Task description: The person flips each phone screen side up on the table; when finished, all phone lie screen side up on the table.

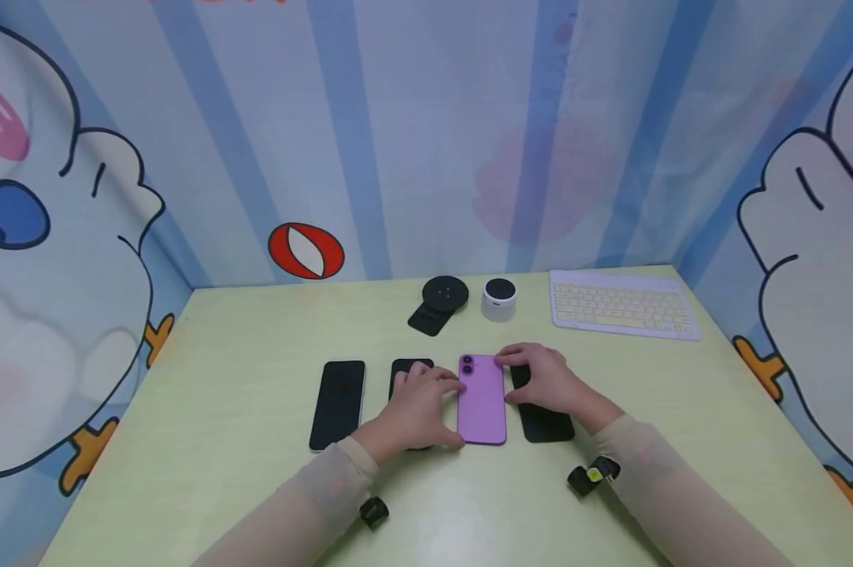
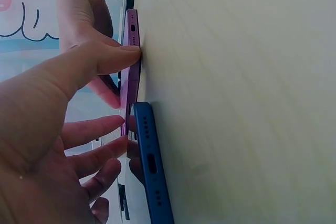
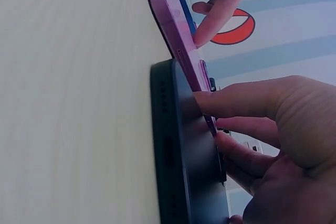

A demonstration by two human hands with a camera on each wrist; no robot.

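Between the side edges of the table (image 1: 220, 394), left hand (image 1: 419, 405) and right hand (image 1: 545, 376), fingers extended, touched the purple phone (image 1: 481, 408) from opposite sides, apparently to steady it.

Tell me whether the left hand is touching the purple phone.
Touching. The left wrist view shows it: the left hand's thumb lies against the edge of the purple phone, with no gap between.
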